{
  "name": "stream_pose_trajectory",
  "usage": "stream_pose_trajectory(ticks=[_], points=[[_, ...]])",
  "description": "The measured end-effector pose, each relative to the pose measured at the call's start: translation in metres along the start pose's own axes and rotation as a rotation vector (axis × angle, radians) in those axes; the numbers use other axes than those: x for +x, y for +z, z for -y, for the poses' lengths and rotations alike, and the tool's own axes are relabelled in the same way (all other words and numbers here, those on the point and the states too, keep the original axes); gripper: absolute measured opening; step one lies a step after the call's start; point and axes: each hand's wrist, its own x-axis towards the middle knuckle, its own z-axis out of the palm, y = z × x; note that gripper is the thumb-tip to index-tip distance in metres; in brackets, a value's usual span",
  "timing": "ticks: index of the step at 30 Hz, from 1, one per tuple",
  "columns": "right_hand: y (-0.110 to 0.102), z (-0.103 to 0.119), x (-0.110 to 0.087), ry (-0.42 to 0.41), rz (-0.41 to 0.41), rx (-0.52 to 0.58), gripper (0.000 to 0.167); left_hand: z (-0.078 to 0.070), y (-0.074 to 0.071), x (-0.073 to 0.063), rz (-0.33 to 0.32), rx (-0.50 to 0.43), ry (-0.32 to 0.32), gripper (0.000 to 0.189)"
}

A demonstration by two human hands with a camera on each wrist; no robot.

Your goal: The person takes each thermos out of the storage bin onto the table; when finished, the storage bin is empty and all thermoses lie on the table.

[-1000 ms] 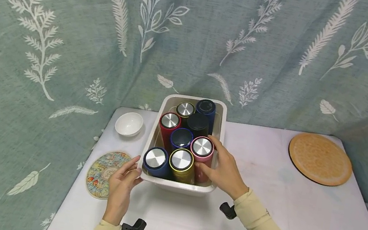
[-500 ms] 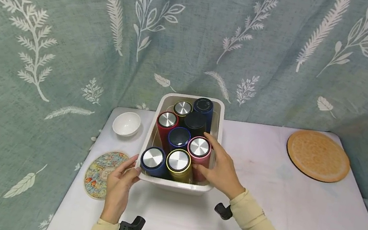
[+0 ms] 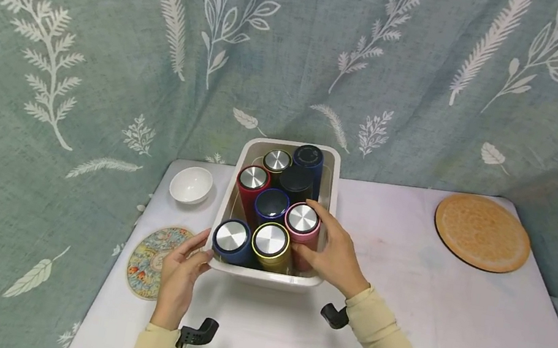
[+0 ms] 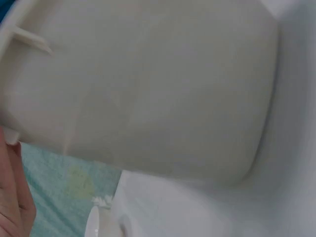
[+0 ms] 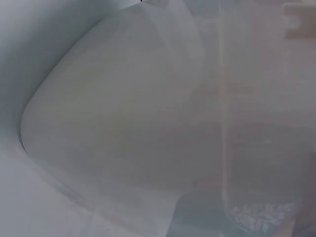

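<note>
A white plastic bin stands on the table in the head view, packed with upright vacuum flasks. My right hand reaches over its right rim and grips a pink flask with a silver lid top, thumb on the near side. At the near left corner my left hand holds the rim. Beside the pink flask are a gold flask and a blue flask; a red flask is farther back. The left wrist view shows the bin's side wall; the right wrist view is hazy.
Left of the bin are a white bowl and a round patterned mat. A round orange-tan board lies at the far right. Behind the table hangs a leaf-print cloth.
The head view has shifted slightly. Both hands keep their places, the left at the bin's corner and the right around the pink flask, which still stands among the others.
</note>
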Motion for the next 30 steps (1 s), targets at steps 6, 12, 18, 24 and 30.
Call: stream_pose_trajectory(ticks=[6, 12, 18, 24, 30], points=[[0.005, 0.002, 0.001, 0.016, -0.027, 0.003, 0.088, -0.001, -0.001, 0.000, -0.030, -0.004, 0.005, 0.046], [0.006, 0.000, 0.001, 0.039, -0.063, 0.051, 0.088, -0.001, -0.001, 0.002, -0.025, -0.022, 0.007, 0.046], [0.003, -0.003, 0.000, 0.054, -0.112, 0.114, 0.087, -0.002, 0.000, 0.002, -0.025, -0.029, 0.006, 0.046], [-0.003, 0.002, -0.001, 0.052, -0.144, 0.108, 0.088, -0.002, 0.001, 0.003, -0.019, -0.055, -0.001, 0.046], [-0.018, 0.023, 0.002, -0.037, -0.206, 0.161, 0.085, -0.001, 0.002, 0.002, -0.004, -0.052, 0.001, 0.046]])
